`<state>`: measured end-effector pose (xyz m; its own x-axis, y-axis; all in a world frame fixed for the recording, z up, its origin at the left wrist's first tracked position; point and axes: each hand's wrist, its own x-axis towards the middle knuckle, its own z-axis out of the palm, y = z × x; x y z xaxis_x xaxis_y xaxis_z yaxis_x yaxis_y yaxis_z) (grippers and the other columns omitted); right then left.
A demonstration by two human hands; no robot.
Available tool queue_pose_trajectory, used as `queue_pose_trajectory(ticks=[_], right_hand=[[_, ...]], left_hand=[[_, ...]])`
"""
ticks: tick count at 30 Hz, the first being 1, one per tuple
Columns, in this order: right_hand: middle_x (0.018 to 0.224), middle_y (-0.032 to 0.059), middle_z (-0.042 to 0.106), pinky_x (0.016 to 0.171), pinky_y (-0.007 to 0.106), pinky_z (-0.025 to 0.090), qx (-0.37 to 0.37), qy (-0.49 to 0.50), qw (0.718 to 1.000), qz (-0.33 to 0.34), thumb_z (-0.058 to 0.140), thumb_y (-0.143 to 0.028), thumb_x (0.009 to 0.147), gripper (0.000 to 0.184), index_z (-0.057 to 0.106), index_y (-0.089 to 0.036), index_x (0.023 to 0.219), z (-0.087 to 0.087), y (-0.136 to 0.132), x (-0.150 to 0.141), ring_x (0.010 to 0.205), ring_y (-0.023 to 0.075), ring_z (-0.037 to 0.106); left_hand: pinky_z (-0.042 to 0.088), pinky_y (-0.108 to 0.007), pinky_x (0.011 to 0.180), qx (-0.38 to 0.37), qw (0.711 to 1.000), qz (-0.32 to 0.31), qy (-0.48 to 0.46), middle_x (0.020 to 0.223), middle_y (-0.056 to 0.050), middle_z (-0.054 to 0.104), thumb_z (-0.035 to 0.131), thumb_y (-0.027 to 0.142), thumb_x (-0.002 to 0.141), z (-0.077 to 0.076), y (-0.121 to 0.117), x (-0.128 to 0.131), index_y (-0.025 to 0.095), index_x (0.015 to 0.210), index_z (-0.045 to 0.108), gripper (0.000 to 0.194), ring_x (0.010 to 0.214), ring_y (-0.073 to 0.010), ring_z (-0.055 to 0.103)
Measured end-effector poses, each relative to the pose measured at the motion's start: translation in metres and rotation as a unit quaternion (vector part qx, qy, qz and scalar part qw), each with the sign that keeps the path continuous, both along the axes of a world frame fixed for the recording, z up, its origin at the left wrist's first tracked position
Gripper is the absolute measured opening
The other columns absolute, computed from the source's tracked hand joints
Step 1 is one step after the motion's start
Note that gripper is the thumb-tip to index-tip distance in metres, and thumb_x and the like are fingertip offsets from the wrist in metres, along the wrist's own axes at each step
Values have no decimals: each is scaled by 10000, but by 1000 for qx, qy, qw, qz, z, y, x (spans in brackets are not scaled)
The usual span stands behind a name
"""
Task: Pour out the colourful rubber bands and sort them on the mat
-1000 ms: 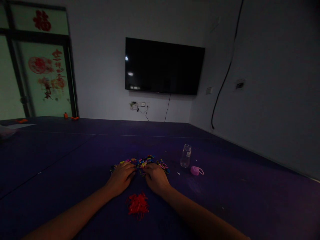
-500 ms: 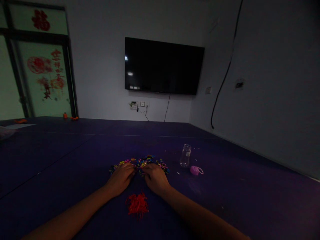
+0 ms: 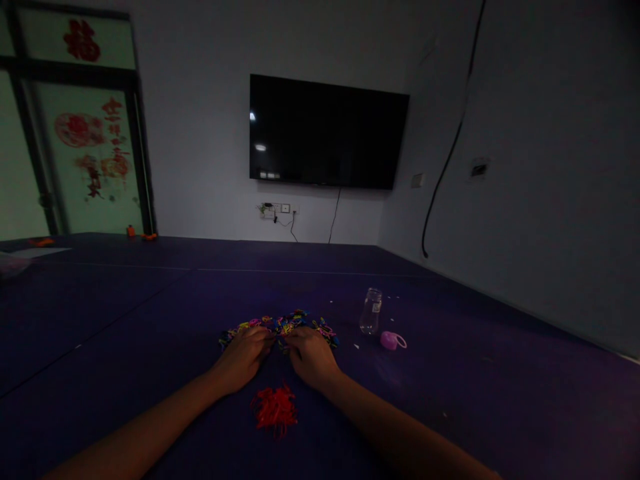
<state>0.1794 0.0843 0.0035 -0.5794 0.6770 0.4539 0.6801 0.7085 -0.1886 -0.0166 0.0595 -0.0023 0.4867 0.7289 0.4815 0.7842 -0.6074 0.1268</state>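
Observation:
A loose pile of small coloured rubber bands (image 3: 290,323) in yellow, blue, pink and black lies in front of me. My left hand (image 3: 245,353) rests at its near left edge, fingers bent and drawn together, tips down among the bands. Across a narrow gap, my right hand (image 3: 310,353) is curled over the pile's right part in the same way. What either hand pinches is hidden under the fingers. Nearer to me, between my forearms, is a separate heap of red bands (image 3: 275,409), touched by neither hand.
Right of the pile, a clear bottle (image 3: 371,312) stands uncapped beside its pink lid with a loop (image 3: 390,340). Small white scraps (image 3: 356,346) dot the purple surface (image 3: 165,320). A television (image 3: 327,133) hangs on the far wall, and orange objects (image 3: 149,237) lie near the door.
Both hands stay at the pile; only the fingers shift very slightly. The red heap, bottle and lid have not moved.

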Motion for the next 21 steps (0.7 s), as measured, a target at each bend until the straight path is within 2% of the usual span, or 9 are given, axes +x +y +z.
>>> queue_pose_trajectory(ticks=[17,21], right_hand=[[1043,57,668,889,257,398,-5,-6,1000,1,448,-95,786,324,679,-194,991,1,-1,-1,1017,170,575],[1050,57,666,886,256,395,-11,-18,1000,-7,448,-100,785,329,674,-197,1003,4,-3,-1,1015,170,575]], left_hand=[[408,-390,966,-47,999,3,-1,1118,-81,628,405,82,871,4,-2,2,200,1130,625,360,1099,-216,526],[375,-376,1004,-46,999,-4,7,1174,-79,615,404,57,861,1,0,0,202,1150,619,388,1158,-210,491]])
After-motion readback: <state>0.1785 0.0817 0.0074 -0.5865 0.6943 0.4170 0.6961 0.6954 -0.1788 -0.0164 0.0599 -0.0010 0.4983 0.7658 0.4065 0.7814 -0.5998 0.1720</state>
